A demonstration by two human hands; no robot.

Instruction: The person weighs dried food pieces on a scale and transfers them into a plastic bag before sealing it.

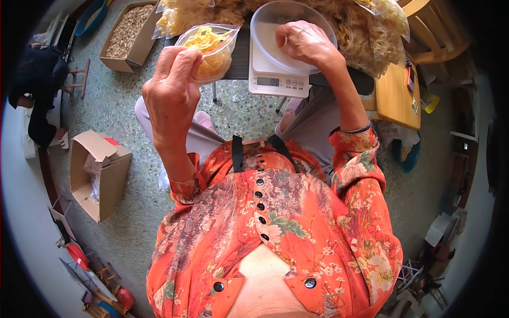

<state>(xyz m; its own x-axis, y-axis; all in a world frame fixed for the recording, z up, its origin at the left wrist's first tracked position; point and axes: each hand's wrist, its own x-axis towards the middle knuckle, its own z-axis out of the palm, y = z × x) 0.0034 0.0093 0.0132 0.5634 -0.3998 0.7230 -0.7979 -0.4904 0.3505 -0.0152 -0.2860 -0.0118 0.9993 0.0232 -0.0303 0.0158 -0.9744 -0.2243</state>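
Note:
My left hand [172, 87] is closed on the edge of a clear zip bag [225, 57], raised left of the scale. Yellow, thin dried pieces [207, 41] fill the bag. My right hand [307, 43] reaches into a translucent plastic tub [265, 32], its fingers curled inward. What those fingers hold, if anything, is hidden. Under the tub is a white digital kitchen scale [279, 87] with its display lit; the digits are too small to read surely.
Many filled bags [366, 40] lie heaped along the far side of the dark table [241, 55]. A wooden stool [397, 95] stands at right. On the floor at left are a box of brown chips [130, 32] and an open cardboard box [101, 175]. Another person [40, 90] sits far left.

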